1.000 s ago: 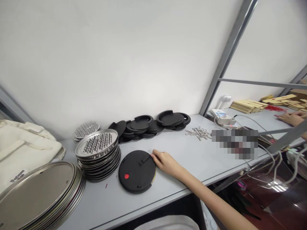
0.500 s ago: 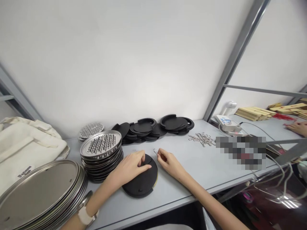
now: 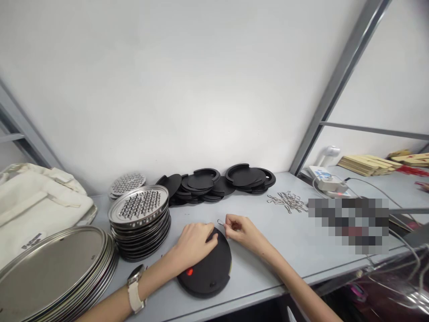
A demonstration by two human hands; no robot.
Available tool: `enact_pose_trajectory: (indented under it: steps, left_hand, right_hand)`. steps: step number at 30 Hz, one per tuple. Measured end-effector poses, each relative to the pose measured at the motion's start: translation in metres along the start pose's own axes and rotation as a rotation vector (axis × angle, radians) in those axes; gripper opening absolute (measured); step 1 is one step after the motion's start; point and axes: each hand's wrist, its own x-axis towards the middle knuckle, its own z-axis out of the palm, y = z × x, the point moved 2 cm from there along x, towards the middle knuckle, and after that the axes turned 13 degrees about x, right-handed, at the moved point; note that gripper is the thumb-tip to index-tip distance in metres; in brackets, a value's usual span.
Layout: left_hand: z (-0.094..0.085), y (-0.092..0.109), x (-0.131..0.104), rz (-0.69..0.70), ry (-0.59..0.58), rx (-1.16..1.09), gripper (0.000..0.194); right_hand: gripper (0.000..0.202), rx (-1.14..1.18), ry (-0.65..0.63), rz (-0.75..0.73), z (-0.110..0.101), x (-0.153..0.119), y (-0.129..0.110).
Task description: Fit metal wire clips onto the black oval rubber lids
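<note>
A round black disc (image 3: 209,268) lies flat near the table's front edge, a yellowish layer just showing at its right side. Across its upper left part my left hand (image 3: 193,245) is closed, thumb on top and fingertips curled at the far edge. A bright red spot shows on the disc beneath my wrist. My right hand (image 3: 244,233) pinches a small wire hook (image 3: 220,222) just beyond the disc's upper right rim. More such wire hooks (image 3: 288,202) lie in a loose pile farther right.
Stacked grater plates (image 3: 140,223) stand left of the disc, with large round metal trays (image 3: 50,264) and a white cloth bag (image 3: 43,197) beyond. Black round holders (image 3: 201,181) line the wall. At right are a grey frame post (image 3: 330,103), cables and wooden pieces (image 3: 362,164).
The camera view has shifted slightly. The disc sits a little lower and farther right in view, with both hands still at it. My right hand keeps its pinch on the wire hook.
</note>
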Motion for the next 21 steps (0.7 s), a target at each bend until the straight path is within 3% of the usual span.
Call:
enact_pose_trajectory:
  steps: [5,12,21]
  left_hand:
    - [0.005,0.012,0.009,-0.086,-0.005,-0.002,0.024]
    - [0.011,0.008,0.015,-0.027,0.013,0.012,0.03]
    - [0.012,0.013,0.012,-0.072,-0.02,0.037,0.025]
  right_hand:
    - [0.02,-0.049,0.003,-0.042,-0.012,0.01,0.005]
    - [0.029,-0.083,-0.179,0.03,-0.017,0.009,0.007]
    - [0.03,-0.211,-0.16,-0.019,-0.011,0.006,0.006]
